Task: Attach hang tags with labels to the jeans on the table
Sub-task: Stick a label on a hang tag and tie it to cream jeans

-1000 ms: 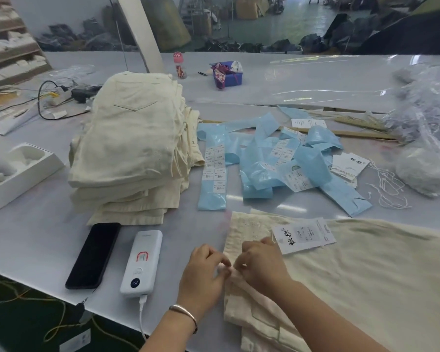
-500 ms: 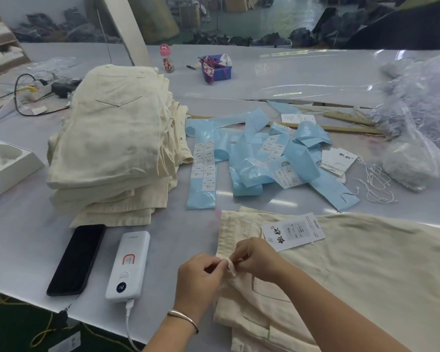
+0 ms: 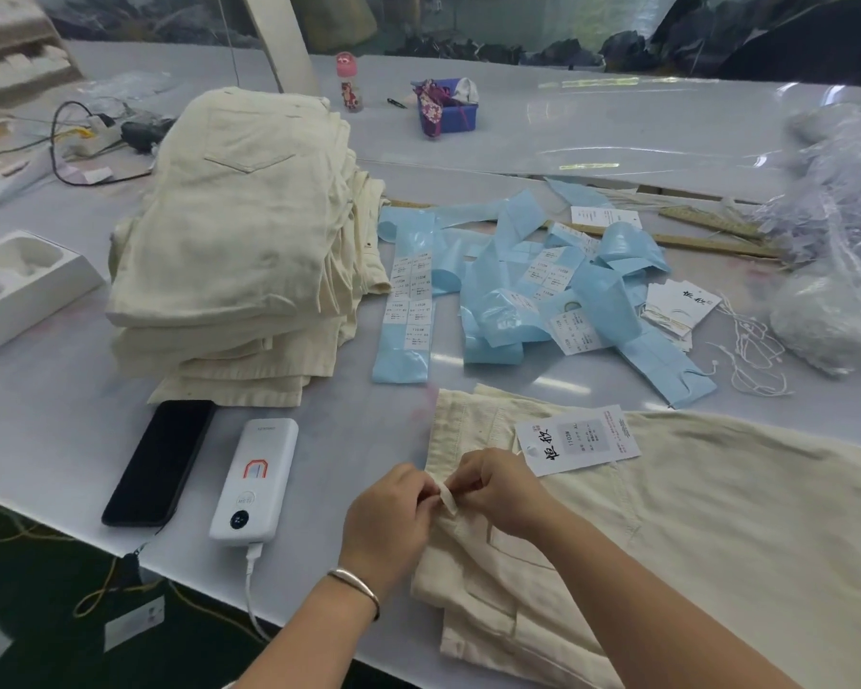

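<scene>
the left hand (image 3: 393,514) and right hand (image 3: 498,489) met at the waistband of the cream jeans (image 3: 692,539) spread on the near right of the table (image 3: 319,440); both pinched a small belt loop (image 3: 447,497) between curled fingers. a silver bangle (image 3: 356,584) sat on the left wrist. a white hang tag (image 3: 577,439) with a printed label lay on the jeans just beyond the right hand. left of the hands lay a white power bank (image 3: 254,479) and a black phone (image 3: 160,462). beyond them stood a stack of folded cream jeans (image 3: 234,251), beside blue label backing strips (image 3: 508,290), more hang tags (image 3: 679,308) and loose strings (image 3: 751,355).
</scene>
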`<action>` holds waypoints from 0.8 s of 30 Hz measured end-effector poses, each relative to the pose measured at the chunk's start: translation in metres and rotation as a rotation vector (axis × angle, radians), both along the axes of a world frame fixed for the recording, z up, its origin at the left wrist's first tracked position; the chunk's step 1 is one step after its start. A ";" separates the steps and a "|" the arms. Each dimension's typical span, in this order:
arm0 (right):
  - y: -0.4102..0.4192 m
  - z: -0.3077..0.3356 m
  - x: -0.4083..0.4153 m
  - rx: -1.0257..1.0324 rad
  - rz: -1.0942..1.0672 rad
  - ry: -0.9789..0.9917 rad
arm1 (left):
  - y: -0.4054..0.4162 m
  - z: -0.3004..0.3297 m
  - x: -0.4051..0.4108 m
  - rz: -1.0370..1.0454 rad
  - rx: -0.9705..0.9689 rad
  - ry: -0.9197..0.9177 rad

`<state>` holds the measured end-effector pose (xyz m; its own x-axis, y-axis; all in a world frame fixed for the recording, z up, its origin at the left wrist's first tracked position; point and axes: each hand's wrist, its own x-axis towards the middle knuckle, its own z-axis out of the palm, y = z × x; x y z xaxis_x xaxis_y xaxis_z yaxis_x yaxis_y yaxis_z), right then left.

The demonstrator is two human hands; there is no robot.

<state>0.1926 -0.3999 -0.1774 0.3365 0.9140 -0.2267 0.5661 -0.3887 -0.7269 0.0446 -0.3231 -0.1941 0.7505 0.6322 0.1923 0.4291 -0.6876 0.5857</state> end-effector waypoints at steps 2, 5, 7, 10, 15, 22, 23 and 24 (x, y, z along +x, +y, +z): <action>-0.002 -0.001 -0.001 0.069 -0.049 -0.009 | 0.000 -0.001 0.001 0.012 -0.033 0.003; -0.015 -0.001 0.011 0.301 -0.323 -0.176 | 0.000 0.002 0.001 0.086 -0.137 -0.071; -0.030 -0.004 0.031 0.359 -0.504 -0.299 | 0.001 0.005 0.003 0.141 -0.285 -0.131; -0.046 -0.006 0.052 0.162 -0.536 -0.188 | 0.002 0.014 0.012 0.179 -0.661 -0.281; -0.047 -0.005 0.047 0.025 -0.231 -0.082 | 0.006 0.020 0.032 0.135 -0.982 -0.334; -0.042 -0.012 0.029 0.085 -0.135 -0.296 | 0.005 0.013 0.040 0.066 -0.885 -0.220; -0.041 -0.013 0.028 0.103 -0.144 -0.317 | 0.005 0.013 0.040 0.050 -0.871 -0.197; -0.040 -0.014 0.027 0.121 -0.151 -0.334 | 0.005 0.014 0.041 0.037 -0.859 -0.180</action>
<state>0.2194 -0.4396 -0.1912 0.5062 0.8621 0.0250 0.7227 -0.4082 -0.5577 0.0854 -0.3185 -0.1804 0.7305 0.6365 -0.2475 0.2936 0.0346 0.9553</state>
